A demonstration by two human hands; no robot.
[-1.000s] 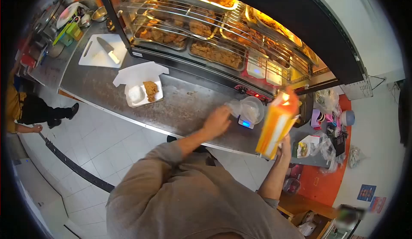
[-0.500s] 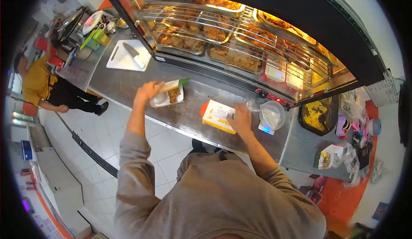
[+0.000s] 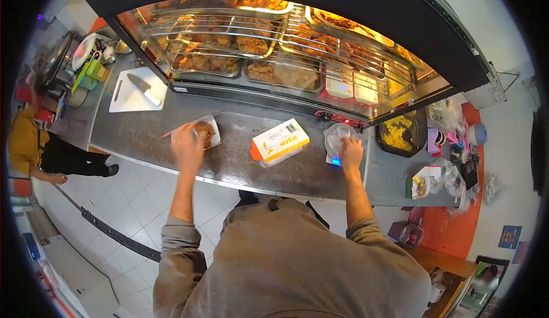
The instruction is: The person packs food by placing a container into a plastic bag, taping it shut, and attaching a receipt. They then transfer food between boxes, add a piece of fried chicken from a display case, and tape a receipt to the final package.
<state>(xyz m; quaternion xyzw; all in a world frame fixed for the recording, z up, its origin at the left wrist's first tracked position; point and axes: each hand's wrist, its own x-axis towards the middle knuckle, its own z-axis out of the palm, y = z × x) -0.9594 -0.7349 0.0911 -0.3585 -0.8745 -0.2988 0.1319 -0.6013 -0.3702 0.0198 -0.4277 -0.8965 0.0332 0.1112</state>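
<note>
My left hand (image 3: pixel 189 146), smeared by motion, is over the left side of an open takeaway box (image 3: pixel 216 135). Brown fried food (image 3: pixel 204 130) shows inside the box, partly behind the hand. A closed white, yellow and orange takeaway box (image 3: pixel 280 140) lies on the counter between my hands. To its right, my right hand (image 3: pixel 351 151) has its fingers bent down into a round clear plastic tub (image 3: pixel 333 137); whatever they grip there is hidden. Under the tub is a small scale (image 3: pixel 333 161) with a lit blue display.
A glass-fronted warming cabinet (image 3: pixel 257 92) with trays of fried food stands behind the counter (image 3: pixel 137 141). A knife (image 3: pixel 140 84) rests on a white cutting board (image 3: pixel 123 98). At right is a black tray of yellow food (image 3: pixel 397 135). A co-worker (image 3: pixel 28 146) stands far left.
My right hand has left the closed box and moved right to the plastic tub. My left hand has come down over the left side of the open box, whose food now shows more. The view has shifted.
</note>
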